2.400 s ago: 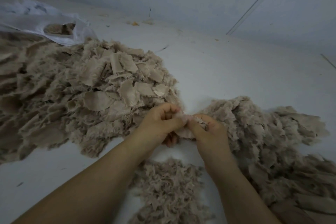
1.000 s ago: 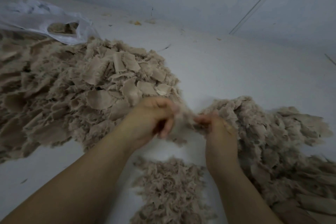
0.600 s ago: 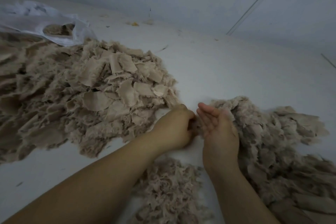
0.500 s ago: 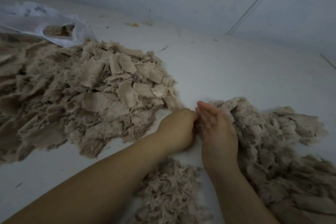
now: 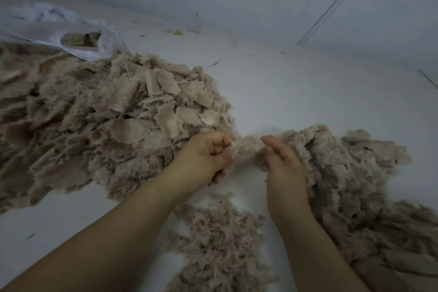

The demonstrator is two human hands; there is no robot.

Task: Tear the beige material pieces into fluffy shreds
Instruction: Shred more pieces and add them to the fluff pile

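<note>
Head view: three beige heaps [image 5: 106, 121], one fuzzy tuft [image 5: 247, 152] mid-frame, pinched by curled left hand [image 5: 208, 156] and right hand [image 5: 282, 161].

Fuzzy beige tuft [image 5: 247, 150] stretched between my hands; flat beige pieces [image 5: 151, 111] heaped left, fluffy shreds [image 5: 218, 244] below.

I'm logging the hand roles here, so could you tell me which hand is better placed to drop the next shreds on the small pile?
Probably the left hand: it pinches the fluffy tuft almost above the small pile, while the right hand sits against the right heap.
</note>
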